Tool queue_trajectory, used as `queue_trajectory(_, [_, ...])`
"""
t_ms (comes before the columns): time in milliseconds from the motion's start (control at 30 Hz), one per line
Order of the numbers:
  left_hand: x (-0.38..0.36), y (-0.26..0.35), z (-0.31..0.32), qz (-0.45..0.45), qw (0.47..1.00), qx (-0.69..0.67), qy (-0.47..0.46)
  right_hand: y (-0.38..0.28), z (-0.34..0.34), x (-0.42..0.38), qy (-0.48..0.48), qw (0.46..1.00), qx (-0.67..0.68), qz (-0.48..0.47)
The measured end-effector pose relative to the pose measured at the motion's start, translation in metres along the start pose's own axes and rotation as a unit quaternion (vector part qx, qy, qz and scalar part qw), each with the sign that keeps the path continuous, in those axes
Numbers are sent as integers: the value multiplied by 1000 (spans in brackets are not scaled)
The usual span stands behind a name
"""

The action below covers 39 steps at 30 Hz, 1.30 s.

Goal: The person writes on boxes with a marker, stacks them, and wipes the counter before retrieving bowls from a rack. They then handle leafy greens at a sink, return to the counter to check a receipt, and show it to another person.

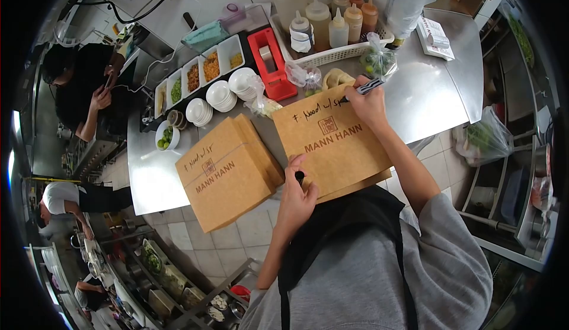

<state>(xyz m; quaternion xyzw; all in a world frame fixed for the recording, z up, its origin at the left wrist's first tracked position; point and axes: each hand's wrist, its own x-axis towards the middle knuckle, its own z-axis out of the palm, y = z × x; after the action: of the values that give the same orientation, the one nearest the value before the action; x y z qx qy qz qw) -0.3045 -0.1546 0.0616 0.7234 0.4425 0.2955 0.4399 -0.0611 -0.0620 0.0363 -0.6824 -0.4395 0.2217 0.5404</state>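
My right hand (368, 106) is closed around a marker (371, 85), its tip at the handwriting near the top edge of a brown paper bag (344, 158). The bag lies flat and bears the printed words MANN HANN, with another bag's edge showing beneath it. At the bag's lower left edge, my left hand (294, 196) has its fingers curled around a black marker cap (300, 176) and touches the paper. To the left rests a stack of similar paper bags (222, 179), the top one with black handwriting too.
Behind the bags stand a red tape dispenser (271, 63), stacked white bowls (221, 96), food trays (192, 76) and a basket (332, 55) of sauce bottles. A bag of limes (378, 60) sits near my right hand. Other people (77, 87) work at the left.
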Motion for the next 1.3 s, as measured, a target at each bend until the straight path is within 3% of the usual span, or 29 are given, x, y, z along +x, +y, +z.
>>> queue_trajectory(133, [2,-3,-1,8,999,-38,20,5,-4,5,49,998,-25,-35])
queue_trajectory(200, [7,3,-2,-65,994,-35,77,7,-11,6,84,992,-57,-75])
queue_trajectory(267, [11,-14,4,-55,991,-13,118,4,-30,1,35,991,119,43])
queue_trajectory(300, [14,-21,6,-43,987,8,157,3,-41,-5,2,986,146,77])
queue_trajectory(333, [17,-22,9,-46,984,11,171,16,-41,-11,-13,958,275,81])
queue_trajectory(400, [20,-23,14,-52,979,-135,145,7,-45,-33,-65,937,310,147])
queue_trajectory(500, [23,-5,4,-103,968,-183,139,3,-47,-39,-79,923,364,99])
queue_trajectory(567, [21,-2,-3,-83,966,-191,155,-14,-47,-37,-84,915,383,89])
queue_trajectory(600, [16,-1,-12,-28,974,-119,192,-25,-46,-39,-80,909,402,82])
queue_trajectory(633, [11,-1,-24,28,973,-45,225,-35,-40,-40,-104,896,425,81])
queue_trajectory(700, [-2,-1,-66,-28,961,63,269,-64,-2,-43,-118,855,497,83])
queue_trajectory(733, [-6,6,-90,-42,948,87,304,-73,22,-47,-153,868,470,43])
queue_trajectory(800, [-18,-11,-141,-104,927,17,360,-87,82,-58,-162,903,399,11])
queue_trajectory(867, [-29,-22,-178,-131,914,-8,383,-99,129,-68,-215,865,450,62])
queue_trajectory(967, [-29,-43,-200,-170,894,93,404,-90,152,-66,-198,859,469,53])
queue_trajectory(1000, [-31,-50,-198,-162,895,118,398,-89,134,-61,-133,920,368,19])
queue_trajectory(1067, [-30,-47,-181,-135,892,147,406,-56,95,-45,-87,956,261,-98])
queue_trajectory(1100, [-27,-35,-166,-136,891,141,409,-32,79,-39,-96,963,236,-87])
queue_trajectory(1167, [-24,-13,-131,-33,900,108,421,2,58,-39,-107,970,205,-71])
queue_trajectory(1233, [-20,-7,-84,34,939,79,331,14,49,-42,-174,974,144,13])
queue_trajectory(1267, [-14,7,-60,73,967,72,233,11,50,-43,-182,973,141,17])
queue_trajectory(1300, [-6,19,-34,32,989,6,147,8,51,-44,-186,973,139,16])
